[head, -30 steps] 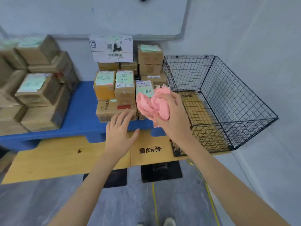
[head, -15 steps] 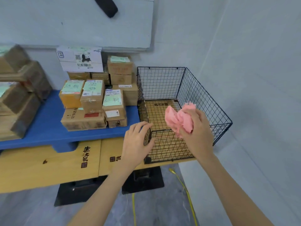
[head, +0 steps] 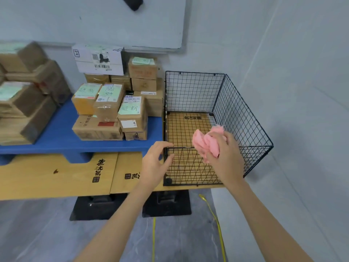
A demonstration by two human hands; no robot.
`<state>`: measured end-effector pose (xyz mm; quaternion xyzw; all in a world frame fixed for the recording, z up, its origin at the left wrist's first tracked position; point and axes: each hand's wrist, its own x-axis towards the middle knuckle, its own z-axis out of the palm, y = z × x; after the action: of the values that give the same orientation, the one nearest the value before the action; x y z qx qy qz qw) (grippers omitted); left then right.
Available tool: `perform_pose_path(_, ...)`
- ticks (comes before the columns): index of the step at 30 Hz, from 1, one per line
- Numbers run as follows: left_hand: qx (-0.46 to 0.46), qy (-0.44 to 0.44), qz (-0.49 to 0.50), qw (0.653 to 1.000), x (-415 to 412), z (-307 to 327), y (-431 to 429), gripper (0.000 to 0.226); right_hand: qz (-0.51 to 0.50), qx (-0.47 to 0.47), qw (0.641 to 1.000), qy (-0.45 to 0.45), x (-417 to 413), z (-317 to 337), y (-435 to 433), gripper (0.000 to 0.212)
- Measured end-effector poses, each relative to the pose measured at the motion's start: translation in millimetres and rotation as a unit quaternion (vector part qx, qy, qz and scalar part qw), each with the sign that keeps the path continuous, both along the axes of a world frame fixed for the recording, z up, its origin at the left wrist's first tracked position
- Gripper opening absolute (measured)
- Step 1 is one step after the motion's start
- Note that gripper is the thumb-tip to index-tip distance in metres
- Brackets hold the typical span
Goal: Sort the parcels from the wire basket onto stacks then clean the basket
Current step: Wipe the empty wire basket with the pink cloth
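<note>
- Now the right hand (head: 224, 157) grips a crumpled pink cloth (head: 207, 142), fingers curled tight round it, above the near part of the wire basket (head: 243, 118).
- The left hand (head: 154, 163) holds nothing. Its fingers are loosely bent at the basket's near left corner, by the top rim; whether they touch the wire I cannot tell.
- The basket stands at the right end of a wooden bench (head: 47, 178), close to the wall, and the wood shows through its mesh floor.
- Parcels (head: 113, 103) sit stacked on a blue platform (head: 56, 137) just left of the basket – brown boxes, many with pale green labels (one white box on top at the back).
- More brown boxes (head: 24, 103) are piled at the far left, blurred.
- A yellow cord (head: 213, 210) lies on the grey floor below the bench.
</note>
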<state>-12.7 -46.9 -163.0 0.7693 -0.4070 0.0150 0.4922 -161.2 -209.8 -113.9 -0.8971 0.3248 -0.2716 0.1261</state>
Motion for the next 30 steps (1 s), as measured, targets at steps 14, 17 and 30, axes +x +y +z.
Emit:
perform_pose_path(14, -0.05, 0.015, -0.025, 0.998, 21, 4, -4, 0.015, 0.047, -0.029, 0.996, 0.069, 49, 1, 46, 0.047)
perform_pose_path(17, -0.058, 0.041, -0.026, 0.997, 20, 2, -4, 0.014, -0.031, -0.012, 0.995, 0.09, 16, 9, 11, 0.046)
perform_pose_path(30, -0.086, 0.024, -0.037, 0.995, 25, -1, -6, 0.015, 0.01, 0.002, 0.999, 0.043, 62, -5, 60, 0.036)
